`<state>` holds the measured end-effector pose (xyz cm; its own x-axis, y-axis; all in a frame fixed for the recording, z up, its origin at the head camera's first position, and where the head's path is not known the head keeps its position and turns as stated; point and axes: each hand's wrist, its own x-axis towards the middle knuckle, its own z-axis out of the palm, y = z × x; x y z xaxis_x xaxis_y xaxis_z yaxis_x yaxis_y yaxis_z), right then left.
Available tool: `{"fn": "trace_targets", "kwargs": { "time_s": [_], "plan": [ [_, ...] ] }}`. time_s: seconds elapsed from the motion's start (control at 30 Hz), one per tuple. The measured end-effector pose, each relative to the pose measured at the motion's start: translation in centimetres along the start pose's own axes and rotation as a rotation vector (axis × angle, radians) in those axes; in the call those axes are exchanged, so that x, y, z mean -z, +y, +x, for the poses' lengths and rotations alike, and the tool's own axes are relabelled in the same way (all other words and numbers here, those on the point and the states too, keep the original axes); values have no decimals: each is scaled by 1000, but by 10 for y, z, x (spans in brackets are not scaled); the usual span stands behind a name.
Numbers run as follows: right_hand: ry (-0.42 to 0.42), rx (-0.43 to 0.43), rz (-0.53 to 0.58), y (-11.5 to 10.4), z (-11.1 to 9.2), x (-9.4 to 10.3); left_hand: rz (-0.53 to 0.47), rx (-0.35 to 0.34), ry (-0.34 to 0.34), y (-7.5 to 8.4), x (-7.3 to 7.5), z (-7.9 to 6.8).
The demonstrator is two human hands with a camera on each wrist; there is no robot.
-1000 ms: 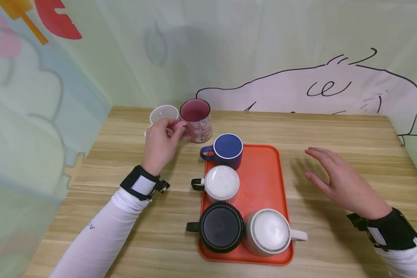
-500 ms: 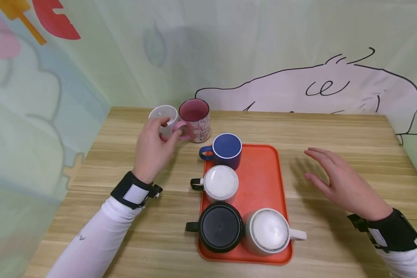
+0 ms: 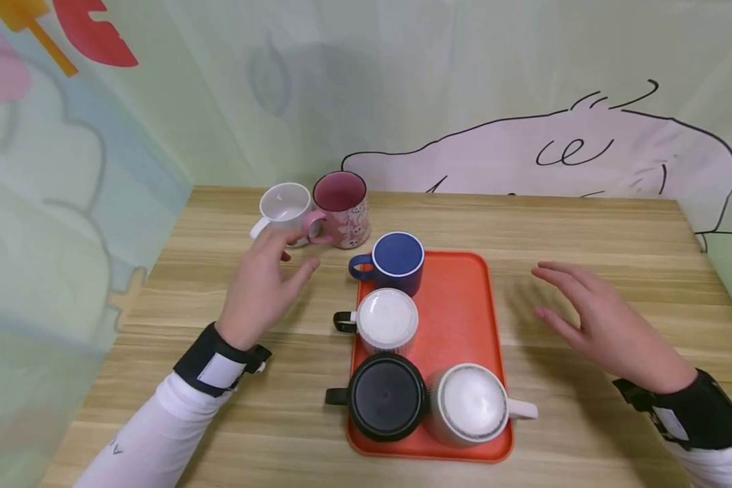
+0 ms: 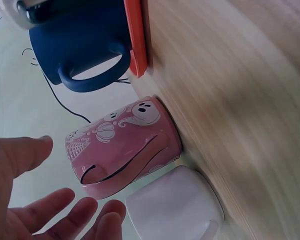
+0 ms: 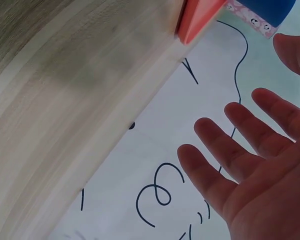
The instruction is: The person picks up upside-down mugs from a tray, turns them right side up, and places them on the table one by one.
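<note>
Resting empty with fingers spread, both hands flank four tray mugs and two table mugs.

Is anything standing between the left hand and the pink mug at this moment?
No. The left hand hovers open just short of the pink mug, with only bare table between; the white mug stands beside it.

Wooden table; pale green cartoon-printed walls.

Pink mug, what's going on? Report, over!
Left hand open, off the pink mug. Right hand open, hovering beside the tray. White mug touching pink mug. Nothing blocking.
</note>
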<state>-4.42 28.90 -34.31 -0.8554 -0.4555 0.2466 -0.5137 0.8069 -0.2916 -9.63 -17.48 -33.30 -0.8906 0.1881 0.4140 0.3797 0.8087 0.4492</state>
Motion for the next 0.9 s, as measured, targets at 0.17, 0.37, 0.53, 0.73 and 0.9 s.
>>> {"fn": "trace_targets", "kwargs": {
  "time_s": [0.17,0.37,0.53,0.73,0.9],
  "plan": [
    [-32,-16,29,-10,-5,7,-9,-50,-32,-3,1,-7],
    [-71,-8,55,-26,-14,17,4,-86,-70,-7,1,-15],
    [-105,43,65,-36,-23,23,2,-96,-97,-8,2,-21],
    [-123,164,102,-43,-34,25,29,-116,-129,-11,2,-29],
    [-126,201,74,-50,-41,22,71,-153,-160,-14,3,-38]
  ]
}}
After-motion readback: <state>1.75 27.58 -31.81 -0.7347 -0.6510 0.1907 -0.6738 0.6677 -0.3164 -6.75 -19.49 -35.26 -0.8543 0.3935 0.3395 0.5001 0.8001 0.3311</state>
